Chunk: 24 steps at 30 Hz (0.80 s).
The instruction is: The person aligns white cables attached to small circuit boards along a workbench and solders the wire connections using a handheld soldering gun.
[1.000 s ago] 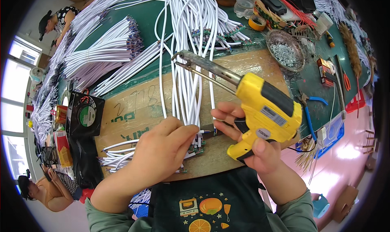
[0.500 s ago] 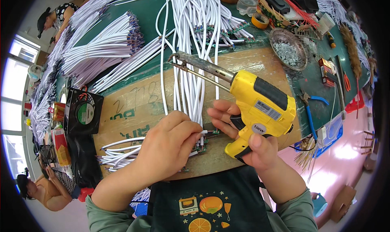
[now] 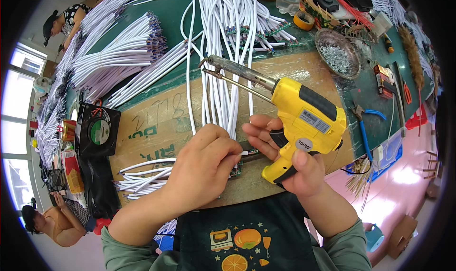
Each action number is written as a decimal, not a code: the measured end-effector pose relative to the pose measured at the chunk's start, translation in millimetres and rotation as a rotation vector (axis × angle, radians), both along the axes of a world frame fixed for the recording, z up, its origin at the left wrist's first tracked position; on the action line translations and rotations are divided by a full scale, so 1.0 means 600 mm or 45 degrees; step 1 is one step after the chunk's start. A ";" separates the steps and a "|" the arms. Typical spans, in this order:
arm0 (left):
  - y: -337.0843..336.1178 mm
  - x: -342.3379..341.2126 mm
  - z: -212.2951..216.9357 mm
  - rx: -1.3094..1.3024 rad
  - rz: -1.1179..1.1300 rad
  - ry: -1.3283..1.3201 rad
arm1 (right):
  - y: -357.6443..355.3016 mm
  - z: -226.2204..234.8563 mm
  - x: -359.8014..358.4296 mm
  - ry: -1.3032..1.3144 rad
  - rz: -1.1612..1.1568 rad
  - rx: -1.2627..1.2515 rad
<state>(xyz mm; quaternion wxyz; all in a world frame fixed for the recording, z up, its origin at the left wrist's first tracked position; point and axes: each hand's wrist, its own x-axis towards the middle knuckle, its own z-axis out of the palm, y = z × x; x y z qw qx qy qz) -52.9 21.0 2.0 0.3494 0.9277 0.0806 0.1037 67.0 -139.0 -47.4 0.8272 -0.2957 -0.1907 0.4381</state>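
Note:
My left hand [image 3: 199, 169] is closed in a pinch on a white cable [image 3: 245, 153], whose stripped end pokes out at the fingertips beside a small green circuit board [image 3: 238, 166]. The fingers of my right hand [image 3: 306, 176] wrap loosely around the grip of a yellow and black soldering gun [image 3: 311, 112]. Its metal tube and thin rod point up and left, above a bundle of white cables [image 3: 219, 107] running down the table to my left hand. More white cables [image 3: 145, 180] lie left of that hand, their far ends hidden under it.
Cardboard [image 3: 294, 76] covers the near part of the green table. At left stand a black fan [image 3: 98, 132] and a stack of cut white cables [image 3: 118, 52]. A metal bowl of bits [image 3: 338, 52], tape roll [image 3: 303, 20] and blue-handled pliers [image 3: 365, 133] lie right. Two people sit at far left.
My left hand has shifted slightly up and to the right, with the cable end still in it. The soldering gun's nose has risen a little; my right hand keeps its hold.

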 end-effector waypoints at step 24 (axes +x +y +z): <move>-0.007 0.025 -0.010 0.149 0.064 -0.127 | -0.009 0.010 -0.019 -0.185 -0.144 -0.109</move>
